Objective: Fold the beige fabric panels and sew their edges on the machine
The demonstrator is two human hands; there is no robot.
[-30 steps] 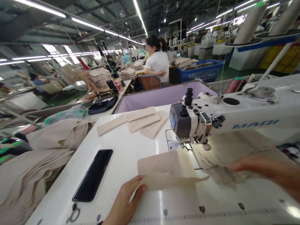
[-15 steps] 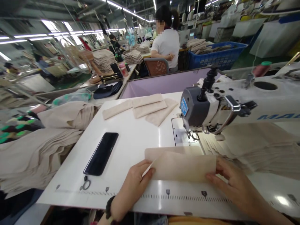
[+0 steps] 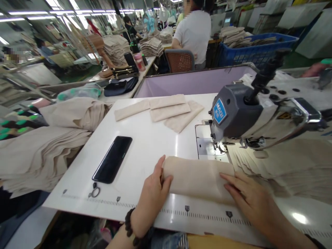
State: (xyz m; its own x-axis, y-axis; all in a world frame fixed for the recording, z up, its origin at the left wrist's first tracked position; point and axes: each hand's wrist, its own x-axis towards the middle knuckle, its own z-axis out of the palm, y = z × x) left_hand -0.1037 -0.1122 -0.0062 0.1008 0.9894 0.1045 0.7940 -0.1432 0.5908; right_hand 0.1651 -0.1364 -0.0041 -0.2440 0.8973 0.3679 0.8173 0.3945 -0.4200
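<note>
A folded band of beige fabric [image 3: 197, 180] lies on the white sewing table [image 3: 145, 155], just in front of the machine's presser foot [image 3: 220, 148]. My left hand [image 3: 153, 202] grips its left end, with the thumb raised at the fold. My right hand [image 3: 245, 192] presses flat on its right end. The grey head of a MAQI sewing machine [image 3: 237, 112] stands beyond the cloth. A black smartphone [image 3: 112, 159] lies to the left, with small thread snips [image 3: 94, 191] nearer the table's front edge.
Several beige fabric strips [image 3: 164, 110] lie at the table's far side. Stacked beige cloth [image 3: 38, 152] hangs at the left, with more [image 3: 282, 166] at the right. Beyond a lilac bin [image 3: 194, 81], a seated co-worker [image 3: 193, 34] faces away near a blue crate [image 3: 255, 48].
The loose beige cloth has been folded into a thicker band. My right hand has come in from the right onto it. The view has tilted downward and the machine head appears larger.
</note>
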